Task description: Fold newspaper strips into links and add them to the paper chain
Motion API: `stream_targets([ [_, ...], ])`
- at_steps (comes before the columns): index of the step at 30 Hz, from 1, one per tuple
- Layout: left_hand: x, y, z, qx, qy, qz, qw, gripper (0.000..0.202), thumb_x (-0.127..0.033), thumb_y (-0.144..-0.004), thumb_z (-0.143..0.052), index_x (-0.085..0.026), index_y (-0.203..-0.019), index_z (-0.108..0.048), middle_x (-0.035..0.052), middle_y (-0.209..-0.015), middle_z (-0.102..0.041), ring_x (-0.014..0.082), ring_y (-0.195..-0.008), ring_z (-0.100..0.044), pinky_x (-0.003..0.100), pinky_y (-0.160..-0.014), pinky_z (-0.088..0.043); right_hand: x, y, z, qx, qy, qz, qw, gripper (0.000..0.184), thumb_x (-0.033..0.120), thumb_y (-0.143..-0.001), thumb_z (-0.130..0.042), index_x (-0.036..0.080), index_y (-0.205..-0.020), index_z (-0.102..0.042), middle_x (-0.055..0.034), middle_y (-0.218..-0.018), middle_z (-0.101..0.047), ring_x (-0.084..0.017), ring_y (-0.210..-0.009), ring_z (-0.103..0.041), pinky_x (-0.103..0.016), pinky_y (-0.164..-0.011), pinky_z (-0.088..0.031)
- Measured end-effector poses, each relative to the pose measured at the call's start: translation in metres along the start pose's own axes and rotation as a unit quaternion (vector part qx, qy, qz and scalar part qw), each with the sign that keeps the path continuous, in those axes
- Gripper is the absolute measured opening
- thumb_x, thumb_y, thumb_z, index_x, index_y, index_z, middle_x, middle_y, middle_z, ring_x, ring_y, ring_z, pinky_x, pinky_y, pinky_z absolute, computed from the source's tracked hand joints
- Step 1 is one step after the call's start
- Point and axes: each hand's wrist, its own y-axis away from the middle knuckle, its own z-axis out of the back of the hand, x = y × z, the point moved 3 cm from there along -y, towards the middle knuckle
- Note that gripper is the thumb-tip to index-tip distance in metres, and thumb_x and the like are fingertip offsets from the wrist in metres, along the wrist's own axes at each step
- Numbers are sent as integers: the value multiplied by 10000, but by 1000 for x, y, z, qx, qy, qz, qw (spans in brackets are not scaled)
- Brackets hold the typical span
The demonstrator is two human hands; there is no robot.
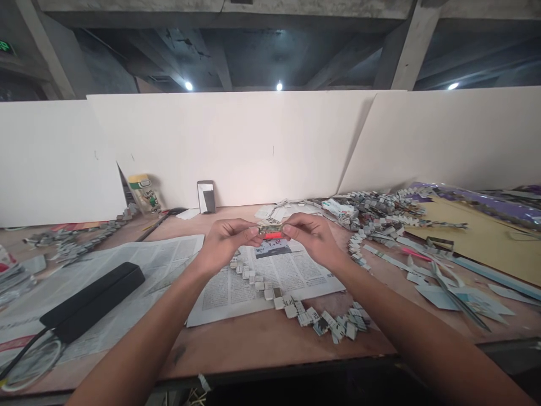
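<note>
Both of my hands are raised over the middle of the table, fingertips pinching opposite ends of a small printed paper strip (pixel 270 230). A bright red band shows along its lower edge. My left hand (pixel 226 242) is closed on the left end, and my right hand (pixel 313 237) on the right end. From near my left fingers, a zigzag chain of folded newspaper pieces (pixel 291 307) runs down to the right across the table. Whether the strip joins this chain, I cannot tell. Under the hands lies a newspaper sheet (pixel 220 299).
Scissors (pixel 459 293) and cut paper lie at right, near a yellow sheet (pixel 486 239). Folded paper chains (pixel 380 211) are heaped behind them. A black power adapter (pixel 97 296) rests at left. A phone (pixel 206 197) and a jar (pixel 143 194) stand by the white panel (pixel 245 146).
</note>
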Motion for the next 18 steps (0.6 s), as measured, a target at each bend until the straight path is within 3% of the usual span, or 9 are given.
stream_targets([
  [4,-1,1,2,-12,-146,-12,989,252,-374,-763,-645,-151,-853,-720,66,-750,-710,175,-673,-653,292,-653,-546,3,0,-2,52,152,40,986,131,300,-802,-587,195,-760,-653,-36,-721,-651,-158,-661,-565,-283,-606,-423],
  [6,-1,2,-2,16,-191,-3,981,255,-381,-776,-623,-156,-843,-722,60,-742,-702,169,-669,-644,273,-631,-536,1,1,-8,121,208,55,969,150,301,-834,-544,198,-816,-652,-28,-733,-649,-147,-651,-556,-264,-593,-403],
  [9,-2,4,-8,63,-213,13,975,236,-364,-791,-598,-165,-818,-721,48,-749,-695,158,-676,-635,248,-613,-525,-3,3,-18,202,258,61,943,248,287,-891,-441,176,-734,-598,3,-612,-570,-114,-558,-487,-237,-538,-335],
  [18,-19,-6,-4,55,-241,12,969,214,-319,-786,-592,-148,-770,-719,29,-656,-674,123,-587,-597,220,-563,-495,1,-5,-12,232,248,30,940,313,332,-928,-368,172,-675,-459,32,-589,-450,-94,-557,-436,-215,-539,-306],
])
